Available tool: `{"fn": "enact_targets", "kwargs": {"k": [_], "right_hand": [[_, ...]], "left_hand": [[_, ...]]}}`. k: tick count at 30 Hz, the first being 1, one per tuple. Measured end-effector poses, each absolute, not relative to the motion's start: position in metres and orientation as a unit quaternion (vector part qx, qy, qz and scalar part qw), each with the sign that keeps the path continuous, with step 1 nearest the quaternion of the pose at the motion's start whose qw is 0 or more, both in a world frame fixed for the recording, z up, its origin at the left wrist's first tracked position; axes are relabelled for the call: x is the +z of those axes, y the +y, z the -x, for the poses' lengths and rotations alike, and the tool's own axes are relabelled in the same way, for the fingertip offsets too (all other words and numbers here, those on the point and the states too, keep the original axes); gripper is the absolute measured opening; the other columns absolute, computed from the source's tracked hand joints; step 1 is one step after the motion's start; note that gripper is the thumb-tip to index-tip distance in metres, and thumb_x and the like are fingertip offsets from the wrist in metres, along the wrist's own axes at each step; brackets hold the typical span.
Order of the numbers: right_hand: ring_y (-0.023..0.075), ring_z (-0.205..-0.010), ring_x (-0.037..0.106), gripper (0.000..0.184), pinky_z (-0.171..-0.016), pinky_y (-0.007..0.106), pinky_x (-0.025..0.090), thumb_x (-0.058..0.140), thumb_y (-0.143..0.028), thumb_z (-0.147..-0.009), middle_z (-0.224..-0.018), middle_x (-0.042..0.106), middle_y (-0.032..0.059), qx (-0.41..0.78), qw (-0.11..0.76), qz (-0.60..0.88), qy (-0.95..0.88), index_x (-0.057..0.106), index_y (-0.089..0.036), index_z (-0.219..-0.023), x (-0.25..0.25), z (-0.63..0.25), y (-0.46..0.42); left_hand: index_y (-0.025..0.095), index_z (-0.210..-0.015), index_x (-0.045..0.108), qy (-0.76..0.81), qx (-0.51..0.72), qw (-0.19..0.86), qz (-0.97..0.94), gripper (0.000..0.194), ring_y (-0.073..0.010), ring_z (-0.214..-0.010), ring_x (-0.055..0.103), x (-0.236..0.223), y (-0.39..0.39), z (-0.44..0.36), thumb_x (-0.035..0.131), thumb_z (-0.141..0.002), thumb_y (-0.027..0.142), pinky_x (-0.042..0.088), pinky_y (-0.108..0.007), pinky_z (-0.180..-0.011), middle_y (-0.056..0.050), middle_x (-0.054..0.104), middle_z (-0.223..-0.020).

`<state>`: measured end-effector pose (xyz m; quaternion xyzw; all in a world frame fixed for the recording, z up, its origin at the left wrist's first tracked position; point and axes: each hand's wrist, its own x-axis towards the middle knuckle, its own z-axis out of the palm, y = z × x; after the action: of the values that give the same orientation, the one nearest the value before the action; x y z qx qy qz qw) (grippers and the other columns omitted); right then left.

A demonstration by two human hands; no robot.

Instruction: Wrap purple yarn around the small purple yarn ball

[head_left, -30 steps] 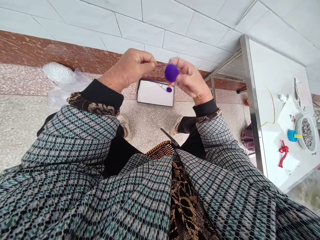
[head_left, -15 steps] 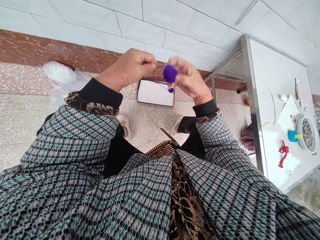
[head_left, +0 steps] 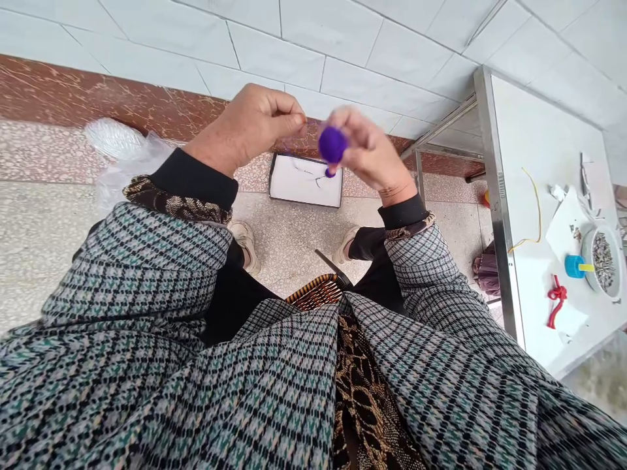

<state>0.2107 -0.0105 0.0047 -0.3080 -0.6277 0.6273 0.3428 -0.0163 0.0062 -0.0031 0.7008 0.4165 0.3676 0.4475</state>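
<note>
Purple pompom (head_left: 332, 143) sits pinched in the fingertips of the right hand (head_left: 373, 156), held up in front of the chest. One such ball is in the grip; a second, much smaller purple bead (head_left: 330, 173) hangs just below it on a thin thread (head_left: 307, 171) that loops down under the two hands. The left hand (head_left: 247, 127) is curled shut just beside the pompom, thumb and forefinger pressed together on the thread's other end — the strand itself is too fine and blurred there to follow clearly. The two hands are near each other but not touching.

Directly beneath the grip, on the speckled floor, lies one shallow white box (head_left: 305, 181) with a dark rim, between two pale shoes (head_left: 246, 245). Nearer the body than the grip, one woven basket edge (head_left: 317, 291) shows between the knees. Left of the left hand, by the wall's brown skirting, lies one clear plastic bag (head_left: 120, 153).

Well to the right of the right hand stands a white table (head_left: 533, 150) with a metal edge. On it: one yellow cord (head_left: 535, 215), one red twisted piece (head_left: 555, 299), one blue spool (head_left: 571, 266) and one round bowl (head_left: 604, 261) of small dark-and-white bits, plus a few paper scraps (head_left: 565, 222). No writing or brand can be read anywhere — the marks on the table edge are too small to make out.
</note>
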Motion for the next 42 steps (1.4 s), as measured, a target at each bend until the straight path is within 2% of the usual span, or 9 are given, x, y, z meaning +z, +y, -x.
{"fn": "enact_targets", "kwargs": {"k": [3, 6, 14, 17, 20, 23, 28, 36, 42], "right_hand": [[0.0180, -0.083, 0.057, 0.053, -0.083, 0.033, 0.061, 0.073, -0.050, -0.070, -0.106, 0.059, 0.0008, 0.544, 0.526, 0.365, -0.542, 0.047, -0.029, -0.110, 0.014, -0.211, -0.005], [0.0205, -0.091, 0.059, 0.047, -0.090, 0.033, 0.058, 0.072, -0.049, -0.070, -0.100, 0.058, 0.0002, 0.517, 0.557, 0.418, -0.498, 0.048, -0.032, -0.106, 0.001, -0.209, 0.006], [0.0123, -0.079, 0.058, 0.039, -0.069, 0.023, 0.054, 0.084, -0.029, -0.071, -0.093, 0.060, 0.0000, 0.638, 0.207, 0.301, -0.678, 0.053, -0.021, -0.095, -0.009, -0.214, -0.005], [0.0118, -0.071, 0.056, 0.048, -0.063, 0.024, 0.056, 0.082, -0.042, -0.068, -0.105, 0.063, 0.0023, 0.643, 0.375, 0.268, -0.612, 0.051, -0.024, -0.100, 0.007, -0.219, -0.006], [0.0182, -0.082, 0.058, 0.046, -0.078, 0.030, 0.062, 0.072, -0.055, -0.072, -0.112, 0.063, 0.0036, 0.555, 0.565, 0.314, -0.523, 0.047, -0.029, -0.101, 0.010, -0.225, 0.005], [0.0218, -0.101, 0.057, 0.039, -0.097, 0.032, 0.059, 0.070, -0.055, -0.075, -0.105, 0.063, 0.0036, 0.526, 0.605, 0.343, -0.488, 0.047, -0.031, -0.095, 0.004, -0.233, 0.019], [0.0175, -0.086, 0.051, 0.037, -0.096, 0.027, 0.053, 0.075, -0.047, -0.071, -0.099, 0.064, 0.0014, 0.560, 0.632, 0.303, -0.442, 0.051, -0.030, -0.093, -0.003, -0.250, 0.032], [0.0169, -0.077, 0.054, 0.038, -0.072, 0.029, 0.050, 0.076, -0.035, -0.074, -0.087, 0.058, -0.0022, 0.483, 0.415, 0.487, -0.598, 0.050, -0.027, -0.100, -0.041, -0.235, 0.031], [0.0118, -0.080, 0.056, 0.035, -0.069, 0.021, 0.050, 0.080, -0.022, -0.073, -0.091, 0.062, -0.0011, 0.593, 0.177, 0.340, -0.708, 0.055, -0.020, -0.097, -0.028, -0.218, 0.003]], "left_hand": [[0.017, -0.080, 0.069, 0.415, 0.285, 0.466, -0.728, 0.022, -0.0103, -0.070, 0.046, -0.006, 0.005, 0.009, 0.065, -0.089, 0.037, 0.038, -0.028, -0.067, 0.003, 0.060, -0.067], [0.018, -0.078, 0.072, 0.311, 0.174, 0.502, -0.788, 0.022, -0.0111, -0.065, 0.049, 0.001, -0.002, -0.002, 0.064, -0.085, 0.038, 0.038, -0.029, -0.064, 0.002, 0.060, -0.065], [0.022, -0.068, 0.069, 0.346, 0.278, 0.527, -0.724, 0.031, -0.0139, -0.067, 0.049, 0.008, -0.001, 0.014, 0.077, -0.080, 0.050, 0.039, -0.032, -0.066, -0.001, 0.061, -0.065], [0.021, -0.071, 0.069, 0.357, 0.313, 0.564, -0.675, 0.037, -0.0102, -0.064, 0.043, 0.004, 0.001, 0.015, 0.080, -0.081, 0.054, 0.037, -0.031, -0.063, 0.001, 0.060, -0.066], [0.020, -0.076, 0.070, 0.345, 0.303, 0.582, -0.671, 0.032, -0.0086, -0.062, 0.042, 0.004, -0.003, 0.005, 0.078, -0.083, 0.051, 0.037, -0.030, -0.062, 0.002, 0.061, -0.067], [0.019, -0.072, 0.072, 0.313, 0.244, 0.538, -0.744, 0.025, -0.0098, -0.055, 0.043, 0.003, -0.006, -0.005, 0.071, -0.082, 0.042, 0.034, -0.030, -0.057, 0.000, 0.056, -0.059], [0.019, -0.068, 0.073, 0.303, 0.160, 0.493, -0.799, 0.023, -0.0120, -0.056, 0.050, -0.012, 0.000, -0.010, 0.061, -0.081, 0.034, 0.040, -0.027, -0.062, 0.001, 0.052, -0.055], [0.019, -0.065, 0.072, 0.230, 0.125, 0.523, -0.812, 0.025, -0.0141, -0.062, 0.055, 0.000, -0.007, -0.006, 0.067, -0.079, 0.040, 0.043, -0.027, -0.064, 0.000, 0.060, -0.060], [0.018, -0.065, 0.066, 0.330, 0.374, 0.539, -0.679, 0.027, -0.0105, -0.059, 0.047, 0.011, -0.005, 0.014, 0.073, -0.082, 0.039, 0.038, -0.029, -0.061, 0.001, 0.058, -0.060]]}}
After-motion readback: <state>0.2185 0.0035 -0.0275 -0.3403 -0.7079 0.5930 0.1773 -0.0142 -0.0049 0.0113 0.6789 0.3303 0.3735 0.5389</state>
